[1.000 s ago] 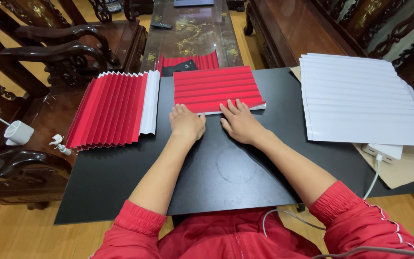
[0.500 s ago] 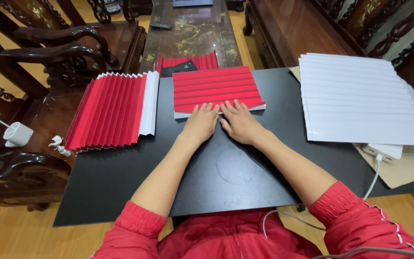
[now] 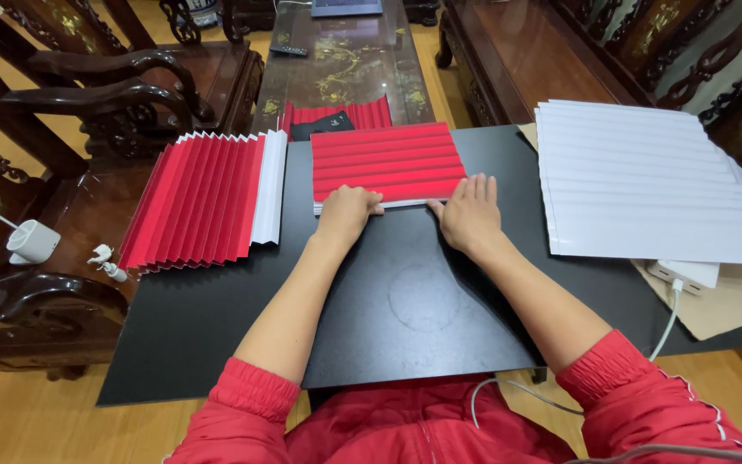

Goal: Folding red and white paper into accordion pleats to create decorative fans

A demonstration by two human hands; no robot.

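Careful: your left hand [image 3: 347, 211] curls on the red pleated paper sheet's [image 3: 386, 161] near edge, right hand [image 3: 469, 211] flat beside; uneven pressure could skew the fold.

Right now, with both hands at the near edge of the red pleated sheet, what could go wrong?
1. The left hand and right hand press only the near edge of the red pleated sheet; uneven pressure might skew the fold.
2. The red pleated stack hangs over the left edge of the black board; a nudge could perhaps tip it off.
3. The white cable runs beside the right forearm and may snag the sleeve.
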